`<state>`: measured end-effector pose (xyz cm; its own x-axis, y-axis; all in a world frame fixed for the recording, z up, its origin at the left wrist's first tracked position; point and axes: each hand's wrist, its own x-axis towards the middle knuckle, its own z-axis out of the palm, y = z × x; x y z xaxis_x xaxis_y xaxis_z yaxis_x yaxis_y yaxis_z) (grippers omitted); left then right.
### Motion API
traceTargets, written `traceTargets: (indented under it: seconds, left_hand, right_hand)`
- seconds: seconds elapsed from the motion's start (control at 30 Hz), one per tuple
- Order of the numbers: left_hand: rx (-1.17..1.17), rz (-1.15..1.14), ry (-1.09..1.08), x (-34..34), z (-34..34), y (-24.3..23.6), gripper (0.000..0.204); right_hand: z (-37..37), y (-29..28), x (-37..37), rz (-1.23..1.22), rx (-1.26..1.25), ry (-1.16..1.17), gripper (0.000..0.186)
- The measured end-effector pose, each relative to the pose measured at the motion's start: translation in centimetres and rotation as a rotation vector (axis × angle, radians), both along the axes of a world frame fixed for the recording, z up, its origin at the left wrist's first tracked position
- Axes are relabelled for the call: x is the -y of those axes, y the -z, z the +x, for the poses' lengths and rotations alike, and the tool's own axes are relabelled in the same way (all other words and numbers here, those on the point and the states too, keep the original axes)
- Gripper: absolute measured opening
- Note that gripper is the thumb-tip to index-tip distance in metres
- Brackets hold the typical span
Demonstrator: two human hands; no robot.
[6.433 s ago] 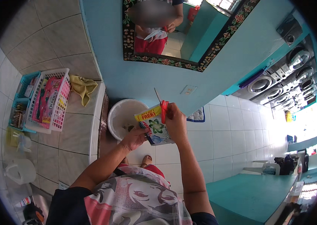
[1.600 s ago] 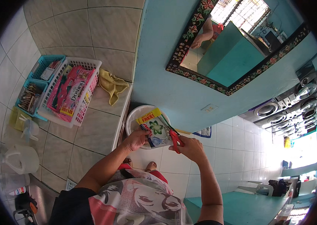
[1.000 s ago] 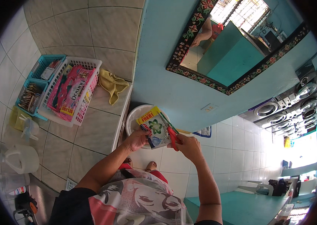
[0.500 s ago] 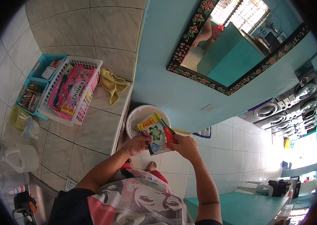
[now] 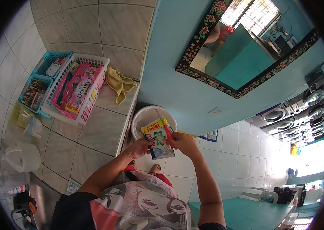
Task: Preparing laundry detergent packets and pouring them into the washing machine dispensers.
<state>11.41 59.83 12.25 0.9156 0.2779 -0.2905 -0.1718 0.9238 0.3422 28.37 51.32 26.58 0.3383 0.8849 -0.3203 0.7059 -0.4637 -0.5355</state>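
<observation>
My left hand (image 5: pixel 141 147) grips the lower left of a printed packet (image 5: pixel 158 149), white with a green flower and yellow top strip. In my right hand (image 5: pixel 185 142) are red-handled scissors (image 5: pixel 169 136), held at the packet's right side with the blades pointing up past its top. Just beyond both hands, a white round bucket (image 5: pixel 137 115) stands on the floor against the wall, partly hidden by the packet. Whether the blades are fully closed I cannot tell.
At left, a tiled ledge holds a white basket (image 5: pixel 92 105) of pink packs, blue baskets (image 5: pixel 46 73), a yellow cloth (image 5: pixel 120 86) and jugs (image 5: pixel 26 157). A framed mirror (image 5: pixel 185 57) hangs ahead. Washing machines (image 5: pixel 273 115) line the right, above a teal counter (image 5: pixel 238 211) nearer me.
My right hand with the scissors has shifted slightly up and left, and the blades now rise beyond the packet's top. Earlier the hands and packet were higher against the view, then angled differently.
</observation>
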Motion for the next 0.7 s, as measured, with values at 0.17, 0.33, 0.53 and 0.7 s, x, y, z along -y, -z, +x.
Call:
traceTargets:
  seconds: [0.17, 0.33, 0.53, 0.7]
  left_hand:
    - [-0.031, 0.017, -0.043, -0.1, -0.6, 0.6, 0.043]
    - [0.024, -0.145, -0.057, -0.3, -0.7, 0.5, 0.041]
    - [0.025, -0.141, -0.124, -0.7, -1.4, 1.5, 0.035]
    - [0.205, -0.115, -0.184, -1.9, -3.9, -1.6, 0.034]
  right_hand:
    - [-0.1, 0.5, -0.6, -0.114, -0.056, 0.006, 0.051]
    - [-0.2, 0.9, -1.5, -0.027, -0.097, 0.007, 0.049]
    - [0.8, 1.8, -3.0, 0.023, -0.11, -0.005, 0.042]
    - [2.5, 3.8, -5.7, 0.062, 0.009, -0.039, 0.04]
